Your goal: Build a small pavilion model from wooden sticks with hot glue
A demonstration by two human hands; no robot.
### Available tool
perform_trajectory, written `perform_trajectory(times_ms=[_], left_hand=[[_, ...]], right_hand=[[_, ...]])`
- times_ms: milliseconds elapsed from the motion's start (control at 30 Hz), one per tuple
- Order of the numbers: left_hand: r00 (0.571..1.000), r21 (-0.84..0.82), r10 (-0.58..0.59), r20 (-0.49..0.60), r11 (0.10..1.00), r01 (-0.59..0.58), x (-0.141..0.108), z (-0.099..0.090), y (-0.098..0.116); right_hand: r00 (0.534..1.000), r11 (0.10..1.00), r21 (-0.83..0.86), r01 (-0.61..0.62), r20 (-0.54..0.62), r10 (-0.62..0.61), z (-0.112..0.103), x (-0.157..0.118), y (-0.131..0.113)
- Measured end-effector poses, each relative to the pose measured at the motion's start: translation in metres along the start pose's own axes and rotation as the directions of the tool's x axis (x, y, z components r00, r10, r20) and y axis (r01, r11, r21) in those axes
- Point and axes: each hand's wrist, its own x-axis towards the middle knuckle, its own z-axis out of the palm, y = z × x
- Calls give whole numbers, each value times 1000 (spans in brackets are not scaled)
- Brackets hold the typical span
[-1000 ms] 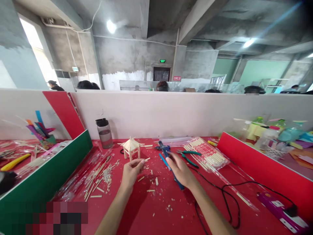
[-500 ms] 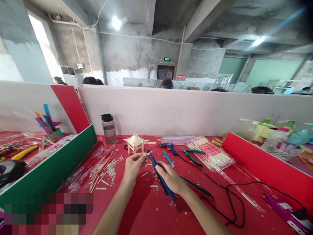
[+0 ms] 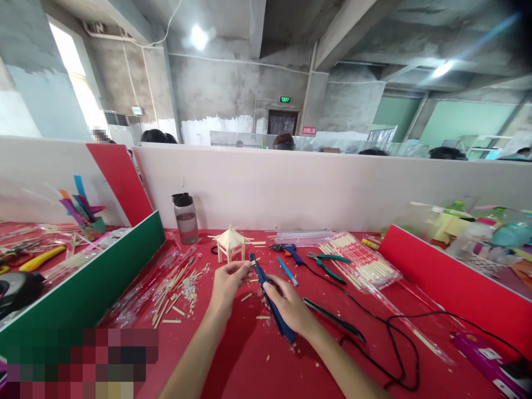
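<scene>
My left hand (image 3: 230,280) pinches a short piece of wooden stick (image 3: 253,263), most of it hidden by the fingertips. The stick's end sits at the jaws of a long dark-blue hand cutter (image 3: 272,302). Around its handles my right hand (image 3: 286,302) is closed, and the handles lie close together. Just behind the hands stands a small pavilion model (image 3: 231,245) built of pale sticks, with a pointed roof. Short stick offcuts (image 3: 262,317) lie under the cutter.
A water bottle (image 3: 185,219) stands at the back left, near loose sticks (image 3: 170,296) and plastic wrappers. To the right are a glue gun (image 3: 286,250), a blue pen (image 3: 287,270), green-handled pliers (image 3: 330,263), packed sticks (image 3: 361,260), a black-handled tool (image 3: 334,318), a cable and a purple power strip (image 3: 492,363).
The cutter's handles have come closer together in my right hand. My left hand stays almost still, with the stick at the jaws.
</scene>
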Motion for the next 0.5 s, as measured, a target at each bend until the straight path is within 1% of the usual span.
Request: perform_trajectory(times_ms=[133,300,500], left_hand=[[1000,-12,4,9,1000,-4,0,0,-1],[1000,-6,18,-3,1000,-18,-1,1,0],[1000,1,18,-3,1000,-18,-3,2,4]], right_hand=[[999,1000,31,-3,34,2,-2,0,-2],[1000,1000,1,7,17,-7,-6,-1,-3],[1000,999,-28,24,-8,-24,-6,0,-2]])
